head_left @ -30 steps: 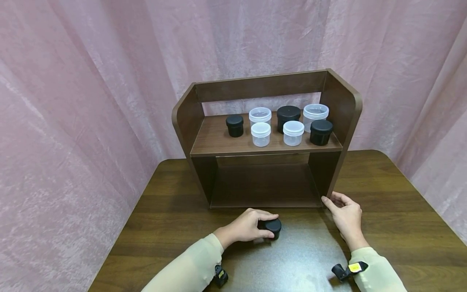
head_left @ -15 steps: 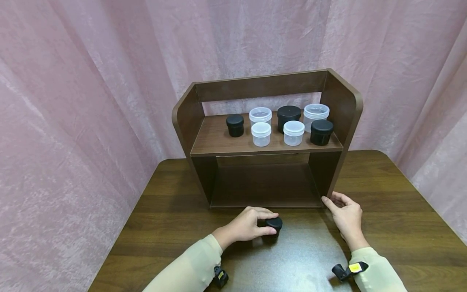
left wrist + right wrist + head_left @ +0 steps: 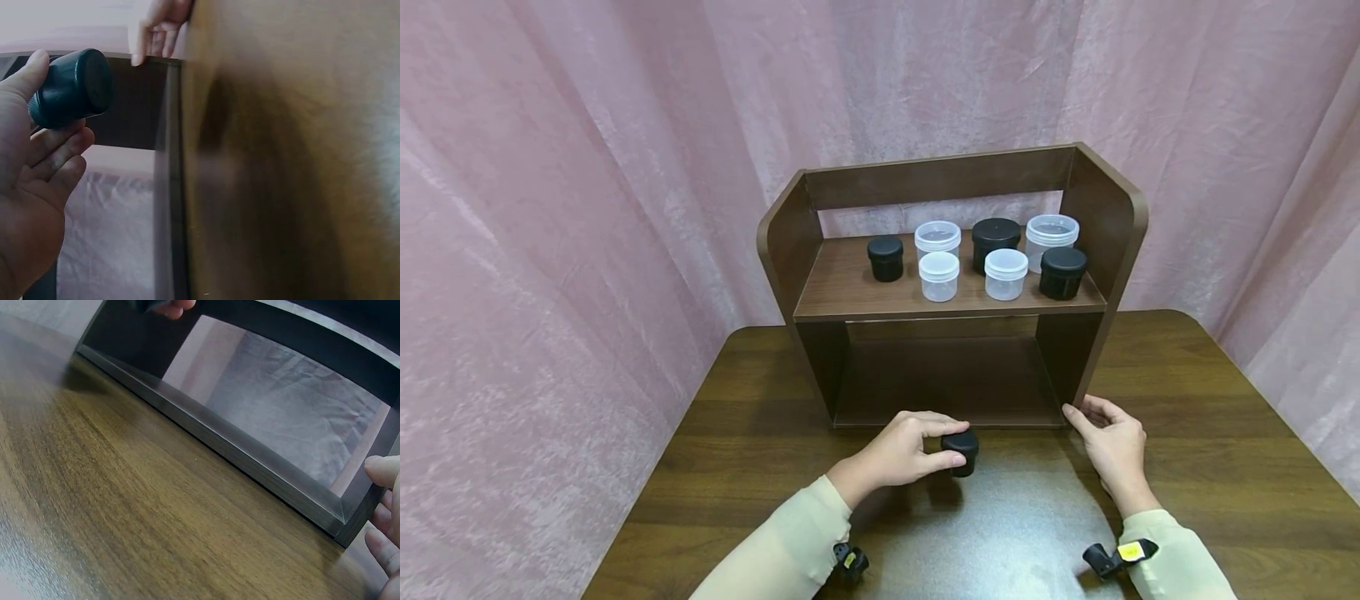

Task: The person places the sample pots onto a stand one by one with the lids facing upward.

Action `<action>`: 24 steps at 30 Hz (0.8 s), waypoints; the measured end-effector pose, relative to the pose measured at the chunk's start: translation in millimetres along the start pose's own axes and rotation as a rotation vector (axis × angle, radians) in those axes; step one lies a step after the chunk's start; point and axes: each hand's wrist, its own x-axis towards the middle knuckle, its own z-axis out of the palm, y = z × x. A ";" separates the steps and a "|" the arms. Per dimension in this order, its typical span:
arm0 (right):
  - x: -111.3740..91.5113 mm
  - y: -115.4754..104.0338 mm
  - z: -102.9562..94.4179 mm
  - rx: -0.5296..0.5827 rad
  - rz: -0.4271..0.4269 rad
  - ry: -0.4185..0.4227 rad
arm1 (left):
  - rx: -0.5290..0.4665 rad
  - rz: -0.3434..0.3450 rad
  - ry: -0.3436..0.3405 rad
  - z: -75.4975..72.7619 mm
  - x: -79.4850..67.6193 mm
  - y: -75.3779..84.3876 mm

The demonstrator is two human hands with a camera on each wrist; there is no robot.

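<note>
Black lidded jar (image 3: 960,451), pinched in left hand (image 3: 901,454), raised just off wooden table (image 3: 1187,467) before shelf unit (image 3: 1097,333). Right hand (image 3: 1111,443), fingers relaxed, touched unit's lower right corner. Upper shelf carried three black jars (image 3: 996,242) and four clear jars (image 3: 938,276); lower bay unobstructed.

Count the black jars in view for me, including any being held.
4. Three stand on the shelf: a small one at the left, a larger one at the back centre, one at the front right. The left hand holds the fourth above the table. None seem hidden.
</note>
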 end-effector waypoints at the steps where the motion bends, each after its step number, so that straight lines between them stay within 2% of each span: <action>1: 0.1 0.2 0.0 0.002 0.004 0.002 | -0.008 0.001 0.006 -2.3 0.3 0.8; 7: -0.1 -0.1 0.0 0.008 -0.003 0.005 | -0.038 0.020 0.060 -18.2 1.8 6.9; 16: 0.3 0.8 0.4 0.005 -0.007 0.004 | -0.006 0.068 0.166 -41.0 3.7 14.8; 24: 0.4 1.4 -0.1 0.013 -0.015 -0.001 | -0.008 0.108 0.229 -60.7 2.6 20.1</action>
